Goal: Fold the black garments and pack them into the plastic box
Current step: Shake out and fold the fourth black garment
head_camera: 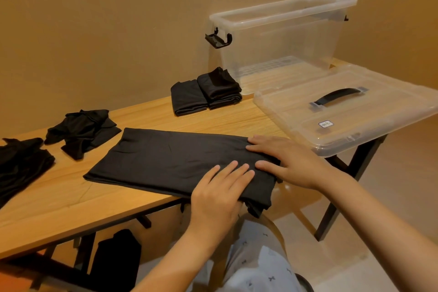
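Wooden table (71, 199) runs across the frame, a black garment (170, 161) spread flat at centre. Both my hands lie flat on its right end — left hand (219, 193) and right hand (288, 161), fingers straight, gripping nothing. Folded garments (205, 92) sit beside the plastic box (282, 38), upper right — its lid (350, 111) just below.

Left garment (21, 161) cut off; lid label (326, 124) unreadable.
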The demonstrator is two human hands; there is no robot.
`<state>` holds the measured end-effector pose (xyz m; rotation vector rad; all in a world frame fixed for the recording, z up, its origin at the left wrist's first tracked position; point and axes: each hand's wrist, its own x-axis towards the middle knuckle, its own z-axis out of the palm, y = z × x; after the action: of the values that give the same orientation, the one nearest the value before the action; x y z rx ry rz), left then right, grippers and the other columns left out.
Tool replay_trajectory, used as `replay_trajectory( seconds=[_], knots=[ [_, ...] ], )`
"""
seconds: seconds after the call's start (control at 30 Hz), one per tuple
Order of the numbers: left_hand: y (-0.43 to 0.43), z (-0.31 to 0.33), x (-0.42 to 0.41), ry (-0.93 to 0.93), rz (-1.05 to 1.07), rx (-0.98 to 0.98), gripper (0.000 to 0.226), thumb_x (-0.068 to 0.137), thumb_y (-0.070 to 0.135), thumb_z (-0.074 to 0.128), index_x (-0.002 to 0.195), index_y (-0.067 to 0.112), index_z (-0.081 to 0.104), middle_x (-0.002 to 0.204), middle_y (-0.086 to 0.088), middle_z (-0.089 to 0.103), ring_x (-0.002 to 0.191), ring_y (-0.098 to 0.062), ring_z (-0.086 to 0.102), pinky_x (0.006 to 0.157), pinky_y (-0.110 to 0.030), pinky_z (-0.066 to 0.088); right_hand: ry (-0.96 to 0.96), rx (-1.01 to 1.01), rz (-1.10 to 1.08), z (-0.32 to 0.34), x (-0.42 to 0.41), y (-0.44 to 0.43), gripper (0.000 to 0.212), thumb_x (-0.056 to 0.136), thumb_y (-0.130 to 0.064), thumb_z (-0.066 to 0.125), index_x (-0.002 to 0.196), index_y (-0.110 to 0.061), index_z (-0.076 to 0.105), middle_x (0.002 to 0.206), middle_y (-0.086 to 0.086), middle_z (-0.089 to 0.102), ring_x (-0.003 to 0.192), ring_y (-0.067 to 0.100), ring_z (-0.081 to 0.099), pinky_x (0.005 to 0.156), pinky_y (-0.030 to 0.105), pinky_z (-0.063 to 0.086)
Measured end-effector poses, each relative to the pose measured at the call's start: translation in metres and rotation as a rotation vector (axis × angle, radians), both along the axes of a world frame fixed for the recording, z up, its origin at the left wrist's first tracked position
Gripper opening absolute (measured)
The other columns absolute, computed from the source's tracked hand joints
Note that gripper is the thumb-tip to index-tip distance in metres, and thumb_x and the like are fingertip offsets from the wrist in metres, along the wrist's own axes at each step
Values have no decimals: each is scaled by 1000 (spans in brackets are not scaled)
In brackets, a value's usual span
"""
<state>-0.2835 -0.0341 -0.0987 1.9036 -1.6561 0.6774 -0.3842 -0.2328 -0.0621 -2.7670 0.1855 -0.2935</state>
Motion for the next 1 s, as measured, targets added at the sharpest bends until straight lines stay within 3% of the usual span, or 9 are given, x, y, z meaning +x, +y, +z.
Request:
replay_trajectory(
  seconds=[0.1,0.2,0.27,0.37,0.43,0.53,0.7,0.87,1.0],
  knots=[
    [11,17,-7,303,66,-2,54,75,8,41,119,24,68,114,9,71,113,-5,60,100,-26,44,50,99,47,1,-4,-4,79,74,-84,35,143,-45,34,153,-27,21,135,-21,6,112,12,5],
    [23,28,-6,637,160,-1,55,84,-4,46,114,39,66,73,11,67,68,-3,61,60,-16,46,67,125,85,3,-8,-4,87,65,-87,46,142,-50,30,151,-34,15,130,-28,-3,108,5,-7],
    [27,37,-3,832,142,-51,47,93,-3,49,109,37,68,75,8,68,65,-9,61,57,-27,47,81,30,102,-1,-10,0,89,67,-79,57,145,-49,26,149,-37,10,135,-22,-6,110,10,-10],
    [32,50,-2,979,85,-120,38,96,-2,46,101,27,71,92,13,70,91,-3,64,77,-20,51,-105,-15,54,-17,-1,12,69,80,-49,71,141,-41,40,149,-24,32,142,-2,18,120,33,14],
    [34,57,-1,1051,52,-147,36,98,0,45,97,24,71,90,12,71,90,-1,63,75,-11,48,-293,83,60,-22,6,18,46,81,-32,69,127,-30,60,131,-13,59,130,8,46,107,45,40],
    [43,61,7,1098,25,-144,39,97,-3,45,92,24,72,89,13,71,88,1,63,73,-8,46,-420,219,39,-21,9,23,25,82,-22,63,106,-18,71,106,-7,70,111,9,57,94,45,48],
    [56,59,22,980,-33,-13,48,91,-11,51,85,33,72,87,10,71,90,-7,65,76,-13,48,-429,424,43,-26,0,32,21,82,-5,68,98,-19,70,112,-17,66,123,2,51,102,36,42],
    [49,64,38,955,-72,155,37,93,-7,53,87,22,74,89,9,71,89,-7,65,77,-14,48,-325,606,28,-17,-14,37,16,86,0,66,94,-13,69,115,-19,67,127,-4,47,104,17,37],
    [38,71,58,1001,-95,258,31,95,1,53,85,22,74,92,3,71,89,-11,66,82,-24,52,-320,649,13,-9,-23,43,15,88,2,61,86,-12,66,89,-6,70,91,12,64,77,22,45]
  ],
)
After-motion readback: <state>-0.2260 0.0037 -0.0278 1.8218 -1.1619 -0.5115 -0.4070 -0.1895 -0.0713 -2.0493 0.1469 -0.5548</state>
